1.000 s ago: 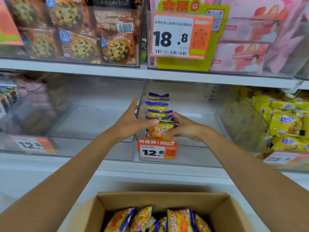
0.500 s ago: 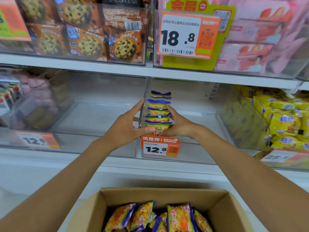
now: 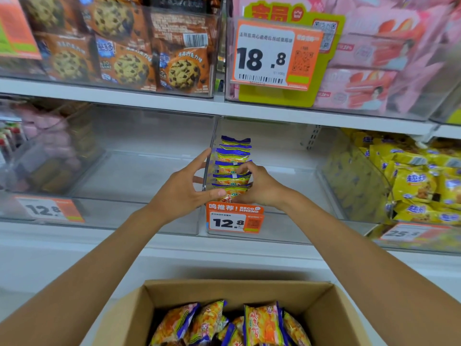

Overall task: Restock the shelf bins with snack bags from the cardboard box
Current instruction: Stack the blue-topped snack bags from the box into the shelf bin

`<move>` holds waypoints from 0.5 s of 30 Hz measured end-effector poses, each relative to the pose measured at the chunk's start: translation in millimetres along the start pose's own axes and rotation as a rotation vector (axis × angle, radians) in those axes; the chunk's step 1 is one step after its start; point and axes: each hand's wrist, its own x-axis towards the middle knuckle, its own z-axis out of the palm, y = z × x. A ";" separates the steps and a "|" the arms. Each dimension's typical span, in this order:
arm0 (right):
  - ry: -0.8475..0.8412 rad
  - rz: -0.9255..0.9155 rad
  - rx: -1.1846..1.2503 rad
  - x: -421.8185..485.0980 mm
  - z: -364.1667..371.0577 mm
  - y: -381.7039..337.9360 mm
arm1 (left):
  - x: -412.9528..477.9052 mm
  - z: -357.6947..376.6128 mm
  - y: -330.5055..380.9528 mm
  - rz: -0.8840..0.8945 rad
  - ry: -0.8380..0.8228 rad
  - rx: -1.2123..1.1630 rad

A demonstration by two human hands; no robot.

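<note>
snack bags [image 3: 233, 156]: upright row, clear shelf bin [image 3: 287, 226] | cardboard box [image 3: 237, 290]: open, holds more bags

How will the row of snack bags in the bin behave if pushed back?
Probably light and squashy: the snack bags look puffy, with crimped tops. Likely to topple: they stand on edge, steadied by the left hand and right hand. Glossy film may slide on the clear bin.

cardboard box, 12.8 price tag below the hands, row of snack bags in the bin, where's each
cardboard box [image 3: 237, 292]: head view, far wall's inner face
12.8 price tag [image 3: 228, 222]: head view, white number panel
row of snack bags [image 3: 225, 168]: head view, a middle bag's front
</note>
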 end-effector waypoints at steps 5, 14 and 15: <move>-0.103 -0.040 -0.068 0.7 -3.2 -1.3 | 0.8 1.3 -0.5 -0.003 0.002 -0.007; -0.065 -0.058 0.005 -6.0 2.5 -5.0 | -0.5 0.6 0.7 -0.008 0.009 0.009; -0.099 -0.021 0.100 -8.3 -0.3 -8.1 | -0.8 0.8 0.9 -0.008 0.009 0.009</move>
